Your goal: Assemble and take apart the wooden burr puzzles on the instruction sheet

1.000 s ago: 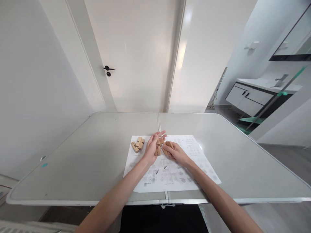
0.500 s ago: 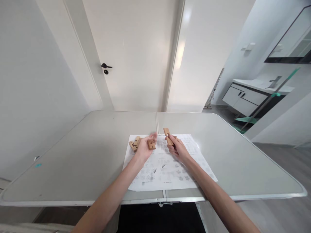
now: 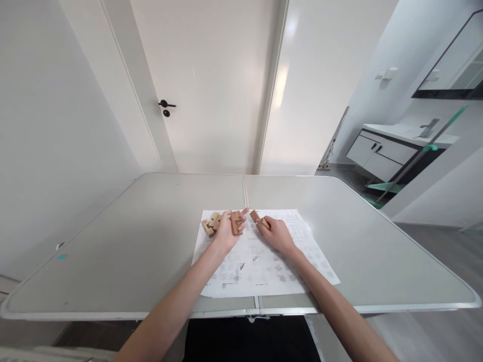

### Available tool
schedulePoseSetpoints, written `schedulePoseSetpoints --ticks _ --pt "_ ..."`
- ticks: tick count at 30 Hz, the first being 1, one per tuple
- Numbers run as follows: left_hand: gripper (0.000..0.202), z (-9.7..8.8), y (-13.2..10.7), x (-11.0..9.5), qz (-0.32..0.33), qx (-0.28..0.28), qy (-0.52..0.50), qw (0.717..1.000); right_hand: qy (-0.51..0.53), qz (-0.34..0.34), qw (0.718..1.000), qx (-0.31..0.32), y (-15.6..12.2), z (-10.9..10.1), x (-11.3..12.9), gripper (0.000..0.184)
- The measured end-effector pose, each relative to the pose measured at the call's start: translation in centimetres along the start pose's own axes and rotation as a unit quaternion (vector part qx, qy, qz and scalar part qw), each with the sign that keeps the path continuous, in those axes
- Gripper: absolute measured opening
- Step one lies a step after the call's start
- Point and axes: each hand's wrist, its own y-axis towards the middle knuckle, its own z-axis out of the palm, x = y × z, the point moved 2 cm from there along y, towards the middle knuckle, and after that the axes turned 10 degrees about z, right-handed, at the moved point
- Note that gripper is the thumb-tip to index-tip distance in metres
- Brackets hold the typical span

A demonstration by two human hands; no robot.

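My left hand [image 3: 227,232] is closed around a notched wooden puzzle piece [image 3: 236,223], which stands lengthwise along its thumb side, fingertips showing beyond it. A short gap to the right, my right hand [image 3: 278,233] grips wooden puzzle pieces [image 3: 254,216], their ends poking out past the thumb and index finger; the rest is covered by the fingers. Just left of my left hand lies a small heap of similar wooden pieces [image 3: 208,229]. Both hands are above a printed paper sheet [image 3: 260,274] with faint grey figures.
The sheet lies across the middle seam of a pale folding table [image 3: 158,241] with a metal rim. Behind the table stands a white door [image 3: 211,90] with a black handle [image 3: 166,104]. At the right are a sink cabinet [image 3: 381,151] and a green-tipped long-handled tool [image 3: 426,148].
The piece in my left hand has turned from lying flat to more upright. My right hand has rolled so its back faces up, and its pieces have tilted down and left.
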Motion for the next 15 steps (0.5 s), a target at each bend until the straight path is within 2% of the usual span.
schedulePoseSetpoints --ticks 3,8,12,15 --pt "0.007 0.0 -0.1 0.3 -0.011 0.033 0.008 0.999 -0.049 0.003 0.999 -0.008 0.0 0.1 -0.4 0.041" --pt "0.031 0.2 -0.6 1.0 -0.053 0.105 0.056 0.991 -0.060 0.038 0.997 -0.033 0.1 0.2 -0.9 0.034" --pt "0.038 0.6 -0.3 1.3 -0.070 0.147 0.086 0.983 0.007 0.080 0.994 -0.074 0.3 -0.2 -1.2 0.035" --pt "0.038 0.9 -0.4 1.1 -0.048 0.166 0.111 0.979 0.105 0.100 0.987 -0.067 0.6 -0.6 -1.1 0.038"
